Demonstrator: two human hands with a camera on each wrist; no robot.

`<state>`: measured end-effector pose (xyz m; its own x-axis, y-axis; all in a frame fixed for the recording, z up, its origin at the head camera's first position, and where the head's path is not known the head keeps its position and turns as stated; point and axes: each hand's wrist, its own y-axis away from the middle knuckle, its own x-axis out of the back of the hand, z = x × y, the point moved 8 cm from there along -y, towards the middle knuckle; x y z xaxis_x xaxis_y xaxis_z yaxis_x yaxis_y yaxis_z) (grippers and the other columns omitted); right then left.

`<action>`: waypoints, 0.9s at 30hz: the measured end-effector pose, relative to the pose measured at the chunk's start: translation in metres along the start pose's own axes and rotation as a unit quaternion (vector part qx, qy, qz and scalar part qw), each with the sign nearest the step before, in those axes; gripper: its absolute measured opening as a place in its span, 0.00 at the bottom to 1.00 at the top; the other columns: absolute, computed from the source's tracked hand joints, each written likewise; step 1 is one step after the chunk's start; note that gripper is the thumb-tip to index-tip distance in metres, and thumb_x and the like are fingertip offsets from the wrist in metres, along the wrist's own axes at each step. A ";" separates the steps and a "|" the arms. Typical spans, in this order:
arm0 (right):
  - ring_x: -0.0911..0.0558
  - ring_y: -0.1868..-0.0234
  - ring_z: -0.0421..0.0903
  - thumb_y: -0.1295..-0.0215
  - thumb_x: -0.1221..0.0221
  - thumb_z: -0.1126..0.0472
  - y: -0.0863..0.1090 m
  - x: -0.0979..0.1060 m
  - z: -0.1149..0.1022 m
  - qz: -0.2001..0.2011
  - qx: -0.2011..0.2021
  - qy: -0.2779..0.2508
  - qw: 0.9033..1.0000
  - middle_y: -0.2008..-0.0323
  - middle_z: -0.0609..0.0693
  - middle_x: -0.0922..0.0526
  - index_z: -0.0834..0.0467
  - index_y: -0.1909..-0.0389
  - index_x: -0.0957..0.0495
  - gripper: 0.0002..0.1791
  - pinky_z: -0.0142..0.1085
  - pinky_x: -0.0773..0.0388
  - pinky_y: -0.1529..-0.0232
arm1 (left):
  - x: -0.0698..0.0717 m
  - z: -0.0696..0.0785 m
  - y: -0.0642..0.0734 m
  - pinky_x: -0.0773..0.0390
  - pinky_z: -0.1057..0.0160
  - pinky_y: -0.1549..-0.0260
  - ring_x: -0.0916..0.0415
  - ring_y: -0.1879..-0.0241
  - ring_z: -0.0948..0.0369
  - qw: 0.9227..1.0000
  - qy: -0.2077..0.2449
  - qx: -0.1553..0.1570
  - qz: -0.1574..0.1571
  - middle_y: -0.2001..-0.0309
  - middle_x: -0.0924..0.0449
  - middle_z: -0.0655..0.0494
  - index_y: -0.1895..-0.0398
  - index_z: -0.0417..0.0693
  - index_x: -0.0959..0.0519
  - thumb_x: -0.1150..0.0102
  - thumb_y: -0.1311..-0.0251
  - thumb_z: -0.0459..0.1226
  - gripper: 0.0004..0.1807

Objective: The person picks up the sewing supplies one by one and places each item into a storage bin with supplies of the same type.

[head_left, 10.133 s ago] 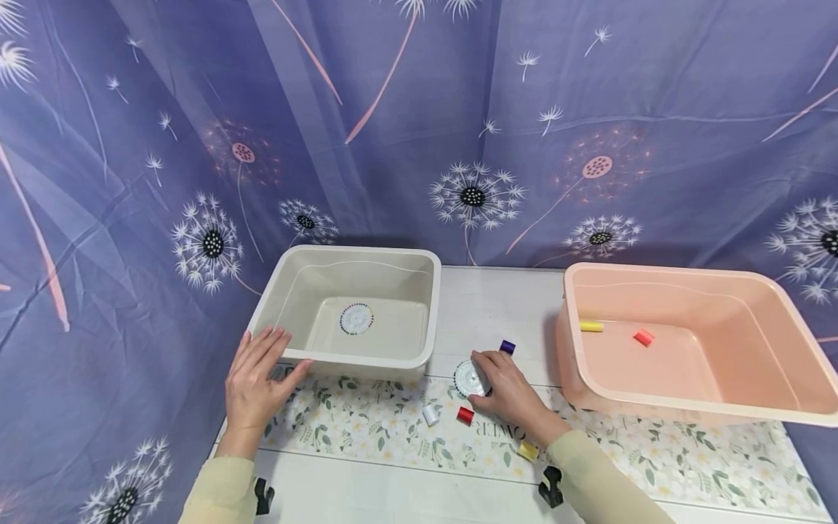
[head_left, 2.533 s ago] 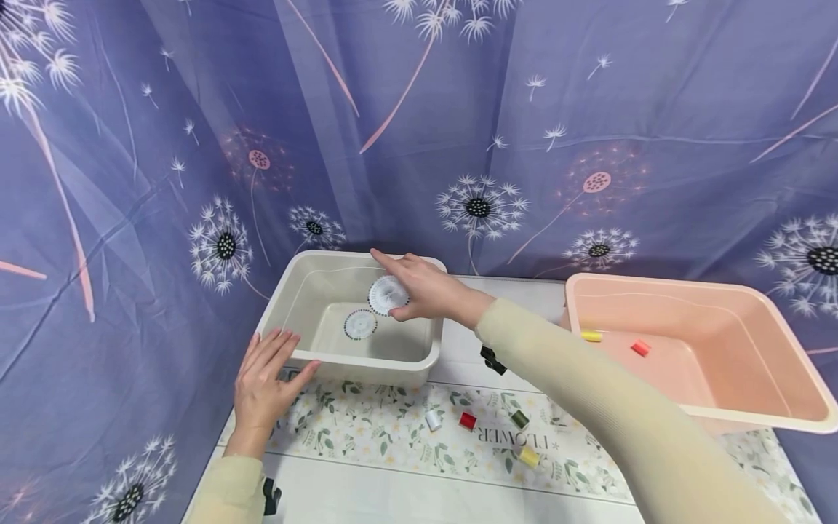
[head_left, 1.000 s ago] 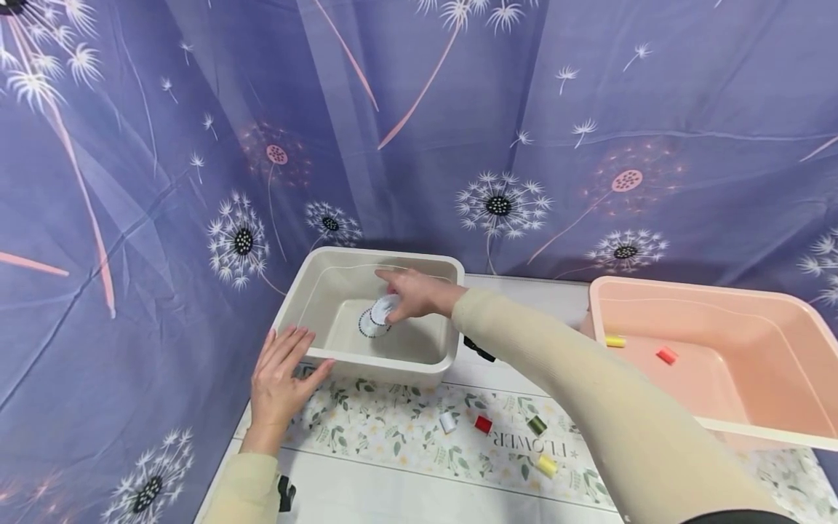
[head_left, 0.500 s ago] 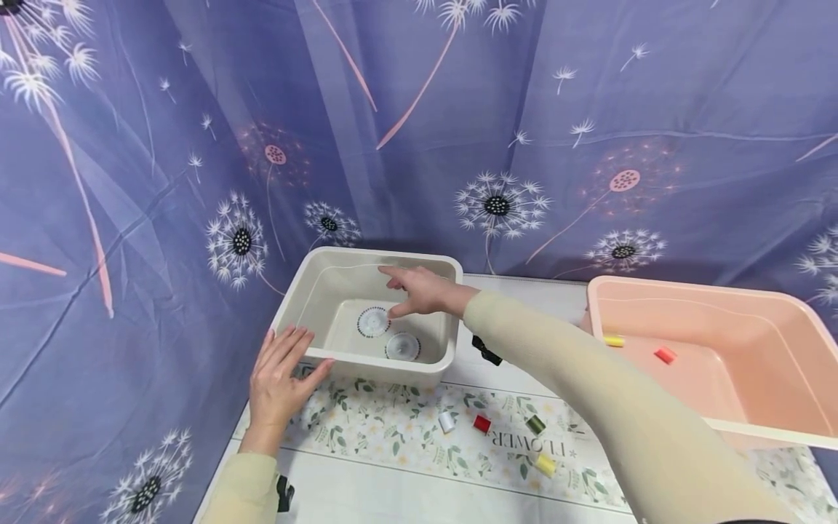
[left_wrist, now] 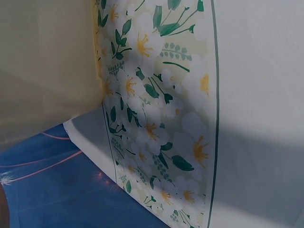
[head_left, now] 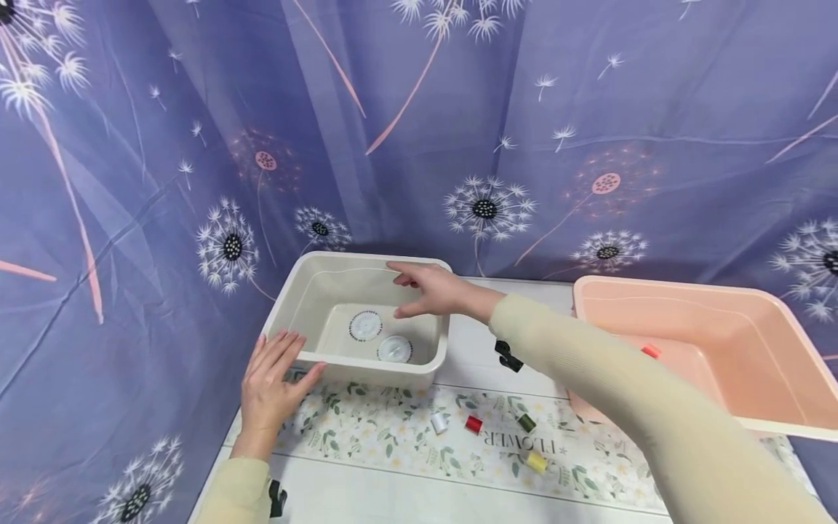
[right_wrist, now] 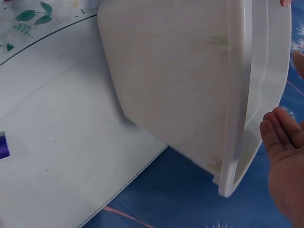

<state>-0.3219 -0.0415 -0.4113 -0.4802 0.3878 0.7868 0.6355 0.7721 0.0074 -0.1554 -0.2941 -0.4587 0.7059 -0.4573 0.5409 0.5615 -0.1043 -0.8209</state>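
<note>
Two round pin wheels, white discs edged with small coloured heads, lie in the cream basin. One pin wheel is near the middle of its floor; the other pin wheel lies closer to the front wall, beside it. My left hand rests on the basin's front left rim with fingers extended. Over the right part of the basin, my right hand is held with thumb and fingers apart and nothing between them. The right wrist view shows that hand beside the basin's rim.
In front of the basin lie a white thread spool, a red spool, a dark green spool and a yellow spool. A purple spool shows in the right wrist view. The pink basin at right holds a red spool.
The right hand took a pin wheel from the table, carried it into the cream basin and let go of it there. It has since drawn back slightly. My left hand stays on the rim.
</note>
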 end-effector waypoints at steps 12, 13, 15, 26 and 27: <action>0.20 0.30 0.54 0.34 0.25 0.49 0.036 0.014 0.007 0.008 -0.014 -0.011 1.000 0.30 0.56 0.20 0.58 0.15 0.44 0.54 0.49 0.25 0.27 | 0.001 0.002 -0.001 0.27 0.35 0.31 0.15 0.45 0.37 1.000 0.005 -0.002 -0.005 0.48 0.10 0.40 0.48 0.38 0.11 0.38 0.32 0.67 0.38; 0.20 0.30 0.54 0.34 0.25 0.49 0.039 0.015 0.007 0.009 -0.014 -0.011 1.000 0.30 0.56 0.19 0.57 0.15 0.43 0.54 0.50 0.25 0.26 | 0.001 0.002 -0.001 0.27 0.35 0.31 0.15 0.45 0.38 1.000 0.005 -0.002 -0.005 0.48 0.10 0.41 0.48 0.38 0.11 0.39 0.32 0.67 0.39; 0.20 0.30 0.53 0.34 0.25 0.49 0.046 0.018 0.008 0.013 -0.012 -0.013 1.000 0.31 0.55 0.19 0.57 0.15 0.43 0.53 0.49 0.24 0.27 | 0.001 0.002 -0.001 0.27 0.34 0.32 0.15 0.45 0.38 1.000 0.004 0.000 -0.006 0.49 0.10 0.41 0.49 0.38 0.11 0.39 0.32 0.67 0.39; 0.17 0.34 0.53 0.34 0.25 0.52 0.086 0.031 0.010 0.031 0.001 -0.023 0.999 0.34 0.56 0.16 0.59 0.18 0.37 0.49 0.49 0.21 0.30 | 0.002 0.003 -0.003 0.27 0.36 0.30 0.15 0.44 0.38 1.000 0.010 0.005 -0.011 0.49 0.10 0.41 0.49 0.39 0.10 0.40 0.32 0.68 0.39; 0.17 0.34 0.53 0.34 0.24 0.53 0.090 0.033 0.011 0.036 0.002 -0.027 0.999 0.35 0.56 0.16 0.60 0.18 0.37 0.49 0.49 0.20 0.30 | 0.002 0.003 -0.003 0.28 0.36 0.30 0.15 0.44 0.38 1.000 0.011 0.006 -0.012 0.49 0.10 0.40 0.49 0.39 0.10 0.40 0.32 0.68 0.39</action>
<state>-0.2869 0.0464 -0.3913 -0.4651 0.4696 0.7505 0.6669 0.7433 -0.0518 -0.1544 -0.2922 -0.4541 0.6822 -0.4745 0.5563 0.5833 -0.1054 -0.8054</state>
